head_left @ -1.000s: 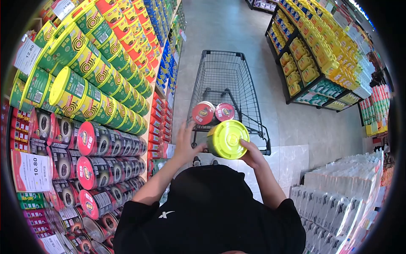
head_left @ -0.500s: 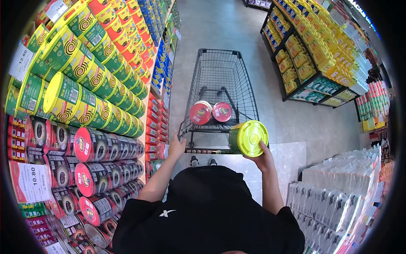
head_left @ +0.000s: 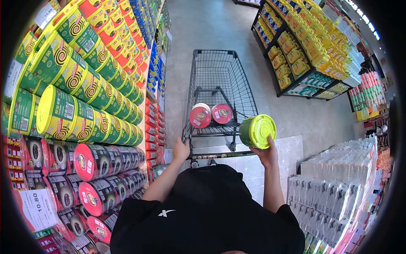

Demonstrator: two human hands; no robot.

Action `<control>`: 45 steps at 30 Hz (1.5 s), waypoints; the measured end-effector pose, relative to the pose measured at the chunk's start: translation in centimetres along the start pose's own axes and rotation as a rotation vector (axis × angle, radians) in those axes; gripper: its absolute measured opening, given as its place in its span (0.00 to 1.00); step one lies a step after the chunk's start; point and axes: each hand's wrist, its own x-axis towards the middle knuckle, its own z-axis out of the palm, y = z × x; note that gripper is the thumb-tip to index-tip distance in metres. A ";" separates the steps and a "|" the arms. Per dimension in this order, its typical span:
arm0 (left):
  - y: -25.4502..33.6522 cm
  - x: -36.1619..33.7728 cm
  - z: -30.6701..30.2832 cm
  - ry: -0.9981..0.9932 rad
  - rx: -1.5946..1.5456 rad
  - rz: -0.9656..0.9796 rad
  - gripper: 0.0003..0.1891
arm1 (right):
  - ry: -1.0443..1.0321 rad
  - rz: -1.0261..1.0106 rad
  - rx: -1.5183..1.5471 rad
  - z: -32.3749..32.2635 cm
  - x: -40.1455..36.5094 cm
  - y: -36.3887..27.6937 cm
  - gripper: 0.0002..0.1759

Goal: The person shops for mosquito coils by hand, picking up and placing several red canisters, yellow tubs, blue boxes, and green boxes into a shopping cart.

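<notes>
head view: your right hand (head_left: 265, 155) curls its fingers around the green tin (head_left: 258, 131) above the right rear corner of the cart (head_left: 218, 51), which your left hand (head_left: 182, 149) grips; a slip there could drop the tin outside.

right hand (head_left: 265, 154): fingertips lost behind the yellow-lidded green round tin (head_left: 258, 131)
red round tins (head_left: 200, 116): label print's too tiny to read

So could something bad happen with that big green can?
It might slip: only the right hand holds the green can, from below, near the edge of the cart, above hard floor. The cart might roll, since just the left hand holds it. Dropped in roughly, the can could bump the two red cans.
</notes>
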 end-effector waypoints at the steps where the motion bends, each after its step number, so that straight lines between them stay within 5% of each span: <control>1: 0.1 0.0 -0.1 -0.006 0.005 -0.007 0.31 | -0.016 0.000 0.009 0.0 0.3 0.1 0.33; 9: -0.4 0.0 0.1 0.003 -0.143 0.048 0.27 | -0.014 -0.003 -0.034 2.2 7.3 -1.8 0.33; 17: 0.9 -0.6 -0.4 0.065 -0.108 -0.021 0.28 | -0.137 0.156 -0.083 5.0 24.8 -2.7 0.31; 30: 2.7 -0.8 -0.7 0.159 0.071 -0.190 0.27 | -0.214 0.458 -0.453 1.0 52.6 11.8 0.30; 37: 4.0 -0.6 -1.2 0.101 0.063 -0.330 0.26 | -0.213 0.553 -0.552 -0.9 59.5 18.4 0.33; 45: 2.9 -1.0 -0.2 0.214 0.032 -0.201 0.26 | -0.264 0.673 -0.550 -3.6 64.3 23.6 0.42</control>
